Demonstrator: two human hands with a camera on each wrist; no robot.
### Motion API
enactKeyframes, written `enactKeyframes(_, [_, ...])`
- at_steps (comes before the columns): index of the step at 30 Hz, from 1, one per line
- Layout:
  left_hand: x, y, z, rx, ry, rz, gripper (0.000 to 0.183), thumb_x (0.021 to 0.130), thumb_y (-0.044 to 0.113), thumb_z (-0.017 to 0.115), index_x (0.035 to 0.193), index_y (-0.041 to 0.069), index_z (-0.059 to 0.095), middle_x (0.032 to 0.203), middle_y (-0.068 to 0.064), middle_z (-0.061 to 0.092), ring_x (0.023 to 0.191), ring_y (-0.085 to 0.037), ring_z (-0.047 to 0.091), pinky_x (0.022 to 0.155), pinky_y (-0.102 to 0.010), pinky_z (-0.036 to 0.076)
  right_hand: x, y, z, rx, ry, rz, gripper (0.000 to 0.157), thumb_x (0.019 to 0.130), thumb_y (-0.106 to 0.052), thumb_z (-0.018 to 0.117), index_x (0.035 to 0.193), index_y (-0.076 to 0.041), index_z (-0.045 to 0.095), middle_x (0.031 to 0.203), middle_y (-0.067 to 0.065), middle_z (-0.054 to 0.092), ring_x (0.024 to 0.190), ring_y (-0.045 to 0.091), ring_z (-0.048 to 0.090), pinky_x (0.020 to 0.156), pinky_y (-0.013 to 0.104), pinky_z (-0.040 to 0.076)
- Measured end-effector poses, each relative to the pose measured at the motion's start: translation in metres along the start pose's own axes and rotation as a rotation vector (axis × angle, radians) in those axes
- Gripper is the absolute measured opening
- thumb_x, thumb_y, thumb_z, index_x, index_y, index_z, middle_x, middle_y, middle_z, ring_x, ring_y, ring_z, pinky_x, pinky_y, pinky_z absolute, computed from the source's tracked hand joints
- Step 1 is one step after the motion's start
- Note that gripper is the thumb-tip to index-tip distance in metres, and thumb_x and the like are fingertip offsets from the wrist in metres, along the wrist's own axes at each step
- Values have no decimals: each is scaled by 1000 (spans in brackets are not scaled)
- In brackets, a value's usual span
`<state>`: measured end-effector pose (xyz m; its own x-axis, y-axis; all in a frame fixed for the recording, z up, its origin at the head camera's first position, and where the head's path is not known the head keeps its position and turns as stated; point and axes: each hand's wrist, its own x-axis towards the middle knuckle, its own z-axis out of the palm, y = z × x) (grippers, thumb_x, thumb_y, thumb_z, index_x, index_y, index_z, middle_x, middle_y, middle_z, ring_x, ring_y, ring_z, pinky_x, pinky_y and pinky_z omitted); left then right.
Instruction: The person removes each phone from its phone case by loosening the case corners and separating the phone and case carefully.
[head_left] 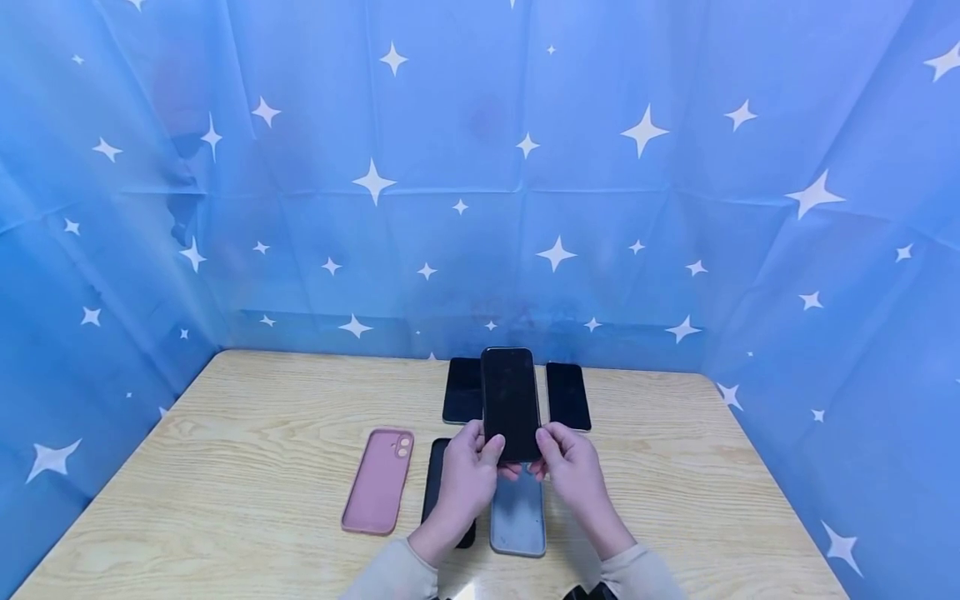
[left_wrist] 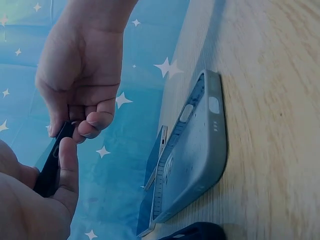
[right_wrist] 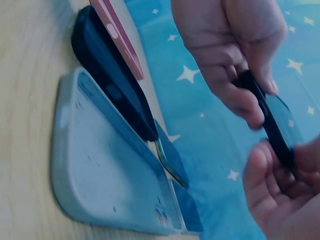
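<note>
Both hands hold a black smartphone (head_left: 512, 400) up above the table, its dark screen facing me. The left hand (head_left: 467, 479) pinches its lower left corner, thumb on the front and fingers behind. At the lower right corner, the right hand (head_left: 581, 475) grips it the same way. In the left wrist view the phone (left_wrist: 49, 167) shows edge-on between the two hands. Below them on the table lies a grey-blue phone case (head_left: 517, 525), hollow side up. A black phone case (head_left: 435, 477) lies left of it, partly hidden by the left hand and forearm.
A pink phone case (head_left: 377, 483) lies farther left on the wooden table (head_left: 262, 467). Two dark phones lie at the back: a left phone (head_left: 461, 392), partly covered by the held one, and a right phone (head_left: 568, 396). A blue starred curtain (head_left: 465, 167) stands behind.
</note>
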<state>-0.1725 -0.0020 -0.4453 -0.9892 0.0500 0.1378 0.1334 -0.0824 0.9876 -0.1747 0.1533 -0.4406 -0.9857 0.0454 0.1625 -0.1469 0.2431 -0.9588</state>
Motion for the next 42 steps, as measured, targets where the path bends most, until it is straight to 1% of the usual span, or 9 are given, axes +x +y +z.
enactKeyframes(10, [-4,4,4,5,8,43,8,104,-5,53,107,-10,58,82,-23,73,61,-32,73,59,-30,65,-7,-3,7,96,88,96,27,110,-6,44,96,11,61,69,12,61,59,17,58,54,25,53])
enactKeyframes(15, [-4,7,3,-137,-57,-49,15,108,-1,47,114,-11,55,86,-24,73,62,-22,72,63,-28,65,-7,-2,7,257,56,132,28,111,-5,40,101,12,59,73,4,57,59,15,55,55,25,51])
enactKeyframes(20, [-1,8,-2,-286,-143,-136,23,110,3,42,122,-13,54,87,-22,74,63,-12,70,65,-24,64,-6,2,2,464,-40,134,27,112,-10,38,98,-4,61,73,-2,57,59,12,52,55,22,48])
enactKeyframes(22, [0,7,-4,-307,-153,-149,25,110,4,42,124,-13,54,86,-19,74,63,-11,70,65,-23,63,-6,3,1,481,-65,126,28,112,-12,40,95,-9,62,73,-3,59,60,11,54,56,21,49])
enactKeyframes(25, [1,6,-7,-309,-153,-153,24,110,3,41,122,-14,53,85,-15,74,64,-12,70,64,-23,63,-6,3,0,454,-77,114,27,111,-13,43,94,-7,63,73,-2,62,61,12,56,57,21,50])
enactKeyframes(29, [0,3,-9,-291,-139,-139,23,110,2,41,122,-14,52,93,-18,74,65,-12,71,64,-23,63,-6,3,2,344,-42,96,26,110,-7,44,99,10,60,74,0,61,62,14,58,57,23,52])
enactKeyframes(32, [0,-1,-11,-276,-121,-130,22,110,1,41,122,-15,52,98,-22,74,64,-12,71,63,-23,63,-7,3,6,241,7,65,19,108,0,47,108,16,56,77,2,59,62,13,58,56,23,54])
enactKeyframes(38, [-2,-6,-10,-234,-98,-127,22,108,-2,43,122,-15,54,94,-23,74,61,-12,70,61,-25,63,-10,7,12,135,102,-24,6,103,8,52,108,9,53,87,7,56,67,11,54,57,23,56])
enactKeyframes(42, [-3,-6,-9,-207,-88,-125,20,108,-1,44,120,-14,54,90,-22,73,60,-12,69,61,-25,63,-11,10,14,69,157,-65,10,99,13,55,104,4,55,88,8,53,69,11,52,58,21,54])
